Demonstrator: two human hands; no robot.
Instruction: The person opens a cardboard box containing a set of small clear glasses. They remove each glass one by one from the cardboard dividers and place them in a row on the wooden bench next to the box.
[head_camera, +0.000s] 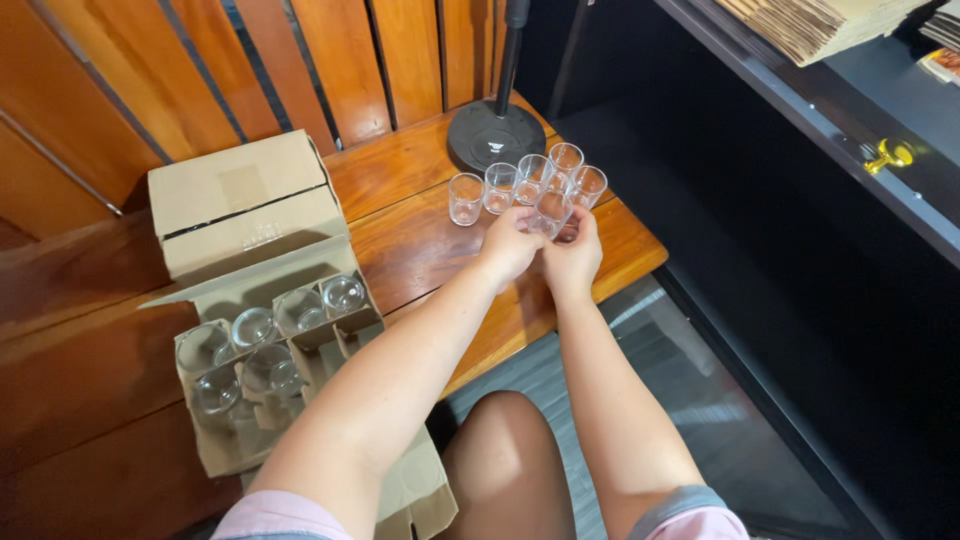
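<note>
Both my hands meet at the far right end of a wooden bench (420, 240). My left hand (510, 245) and my right hand (575, 255) together grip one clear drinking glass (550, 212), held just above the wood. Several more clear glasses (500, 187) stand upright in a row right behind it. An open cardboard box (215, 455) with dividers lies to my left, holding several glasses (255, 328) in its cells.
A closed cardboard box (240, 200) sits behind the open one. A black round stand base (495, 135) with a pole stands past the glasses. Dark shelving (800, 110) runs along the right. My bare knee (505, 450) is below the bench edge.
</note>
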